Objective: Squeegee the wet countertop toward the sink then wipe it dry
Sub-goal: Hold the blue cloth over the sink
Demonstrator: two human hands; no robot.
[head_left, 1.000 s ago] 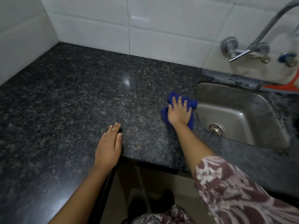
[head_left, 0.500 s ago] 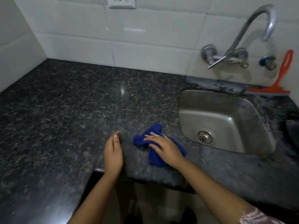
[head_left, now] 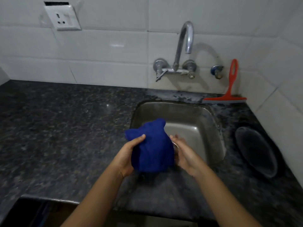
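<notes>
A bunched blue cloth [head_left: 152,148] is held up between both my hands, over the front left edge of the steel sink [head_left: 205,122]. My left hand [head_left: 127,154] grips its left side, thumb on top. My right hand [head_left: 185,151] cups its right side with fingers pressed against the cloth. The dark speckled granite countertop [head_left: 62,128] stretches to the left of the sink. A red squeegee [head_left: 229,94] leans against the tiled wall behind the sink's right corner, blade down on the counter.
A curved metal tap [head_left: 182,51] juts from the white tiled wall above the sink. A dark round plate [head_left: 257,151] lies on the counter right of the sink. A wall socket [head_left: 63,17] sits upper left. The counter's front edge has a cut-out at lower left.
The cloth has come off the countertop and now hangs lifted between both hands by the sink. My left hand left the counter and took hold of it. The view shifted right.
</notes>
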